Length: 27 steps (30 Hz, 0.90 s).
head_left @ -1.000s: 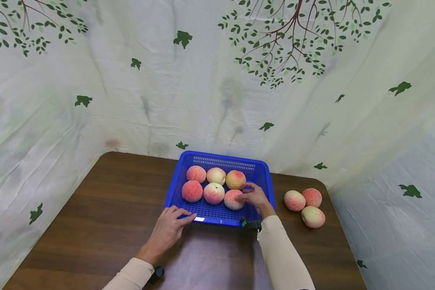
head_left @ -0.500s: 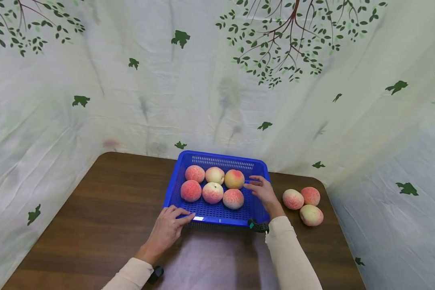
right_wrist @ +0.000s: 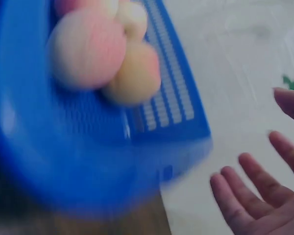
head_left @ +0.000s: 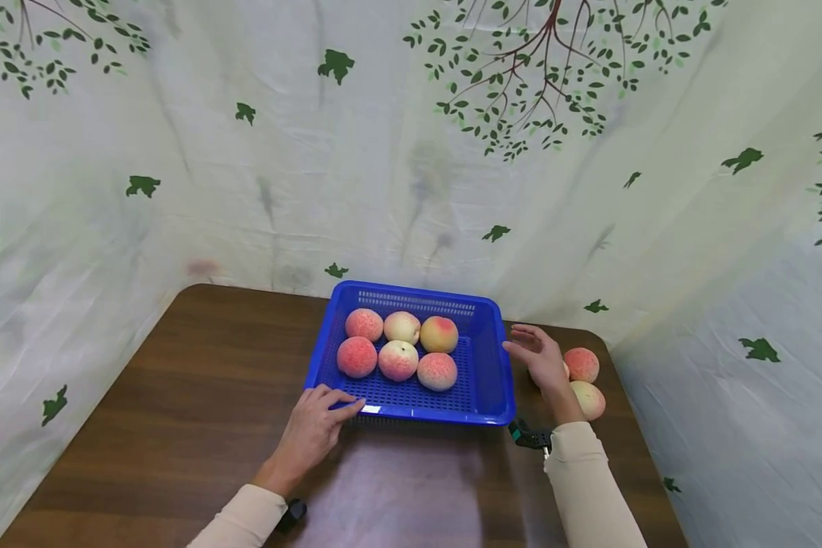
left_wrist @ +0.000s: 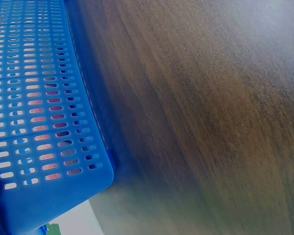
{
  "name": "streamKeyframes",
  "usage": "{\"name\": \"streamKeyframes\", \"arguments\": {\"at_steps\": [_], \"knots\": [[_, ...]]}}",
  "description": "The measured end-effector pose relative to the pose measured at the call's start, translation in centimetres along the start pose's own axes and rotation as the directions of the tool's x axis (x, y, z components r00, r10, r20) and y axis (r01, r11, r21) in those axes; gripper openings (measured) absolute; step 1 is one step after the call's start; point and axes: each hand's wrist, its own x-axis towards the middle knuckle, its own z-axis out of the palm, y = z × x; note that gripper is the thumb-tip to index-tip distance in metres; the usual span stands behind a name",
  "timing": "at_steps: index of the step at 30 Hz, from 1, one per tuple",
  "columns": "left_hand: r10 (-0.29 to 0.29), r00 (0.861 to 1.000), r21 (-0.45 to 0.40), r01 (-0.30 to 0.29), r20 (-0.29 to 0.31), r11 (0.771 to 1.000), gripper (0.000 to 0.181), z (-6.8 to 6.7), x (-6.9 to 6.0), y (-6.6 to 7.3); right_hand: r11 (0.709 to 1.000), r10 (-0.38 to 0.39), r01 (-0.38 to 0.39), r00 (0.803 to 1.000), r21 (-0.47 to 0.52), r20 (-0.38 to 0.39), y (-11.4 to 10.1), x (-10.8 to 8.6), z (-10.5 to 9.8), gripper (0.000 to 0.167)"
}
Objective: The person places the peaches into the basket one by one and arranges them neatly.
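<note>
Two rows of peaches [head_left: 398,361] lie in a blue plastic basket [head_left: 411,415] on the table. My left hand [head_left: 313,426] rests on the basket's near left rim, thumb and fingers along the edge. Just past the basket's right rim, my right hand [head_left: 540,365] is in the air with its fingers spread, holding nothing; the right wrist view shows the open fingers [right_wrist: 257,178] beside the basket. Right of that hand are loose peaches [head_left: 581,365] on the table, one of them mostly hidden behind it. In the left wrist view only the basket's slotted side [left_wrist: 44,112] appears, not the hand.
The brown wooden table [head_left: 233,358] has rounded far corners. A pale cloth [head_left: 383,152] printed with leaves and branches hangs behind and on both sides, close to the basket's far rim.
My right hand has let go of the front right peach in the basket and moved right, over the rim, toward the loose peaches. My left hand has stayed on the rim.
</note>
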Motion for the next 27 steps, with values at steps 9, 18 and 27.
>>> {"name": "streamKeyframes", "arguments": {"at_steps": [9, 18, 27], "knots": [[-0.011, 1.000, -0.014, 0.011, -0.003, 1.000, 0.037, -0.1, 0.0, -0.1, 0.983, -0.087, 0.054, 0.979, -0.175, -0.186, 3.2, -1.0, -5.8, 0.056], [-0.002, 1.000, -0.013, 0.002, -0.008, 1.000, 0.035, 0.0, 0.0, 0.1, 0.975, -0.044, -0.027, 0.949, -0.218, -0.313, 6.9, -2.1, -9.4, 0.066], [0.003, 1.000, -0.025, -0.004, -0.030, 1.000, 0.038, 0.1, -0.1, 0.0, 0.960, 0.102, -0.173, 0.948, -0.220, -0.302, 10.5, -2.9, -9.9, 0.088]]}}
